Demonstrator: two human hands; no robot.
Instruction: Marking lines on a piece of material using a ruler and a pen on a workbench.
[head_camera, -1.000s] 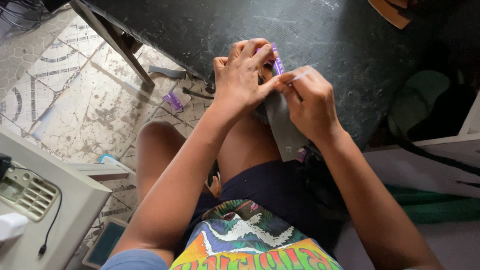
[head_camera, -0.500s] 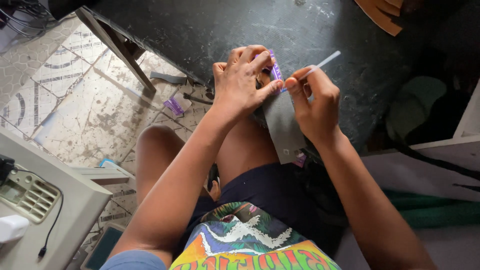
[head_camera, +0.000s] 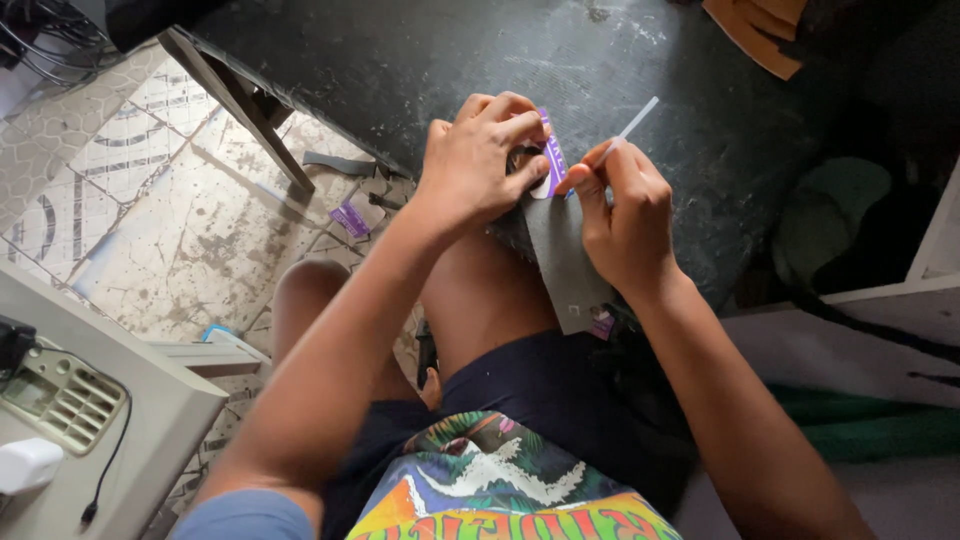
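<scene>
The left hand (head_camera: 480, 165) grips a flat grey piece (head_camera: 565, 265) with a purple strip (head_camera: 550, 160), held above the knee by the dark surface (head_camera: 420, 70). The right hand (head_camera: 625, 215) pinches a thin white stick (head_camera: 630, 125) at the strip. The work looks part done.

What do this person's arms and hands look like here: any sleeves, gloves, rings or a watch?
Both forearms are bare to the wrist. The left hand and right hand wear no gloves, and no ring, watch or bracelet shows. A light blue short sleeve covers the left upper arm at the frame's bottom edge; the right arm's sleeve is out of view.
</scene>
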